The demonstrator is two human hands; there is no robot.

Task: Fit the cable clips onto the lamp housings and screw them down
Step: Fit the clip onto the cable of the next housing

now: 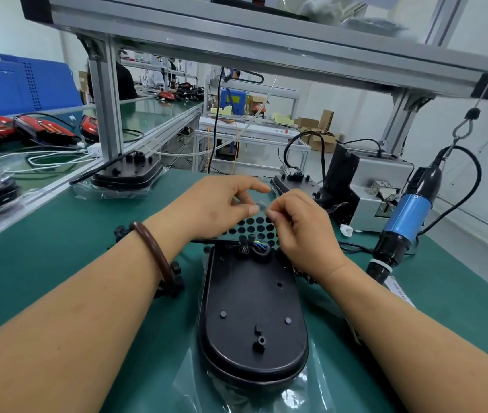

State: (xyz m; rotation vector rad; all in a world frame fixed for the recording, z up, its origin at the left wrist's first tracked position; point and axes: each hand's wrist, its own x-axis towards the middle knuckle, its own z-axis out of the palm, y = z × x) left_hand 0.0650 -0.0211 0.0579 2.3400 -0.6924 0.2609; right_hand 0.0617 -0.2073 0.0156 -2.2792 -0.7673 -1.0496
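My left hand (222, 204) and right hand (299, 225) pinch a small grey clip (262, 206) above the black oval plastic lamp housing (251, 317). I'm still readying it; next, I judge, it needs seating at the housing's far end.

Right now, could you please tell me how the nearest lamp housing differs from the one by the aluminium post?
The near lamp housing lies below the left hand and right hand, which pinch a small grey part; the far lamp housing sits untouched beside the post. The near one shows coloured wires at its far end; the far one trails a black cable leftward. Both are black, backs up, on clear film.
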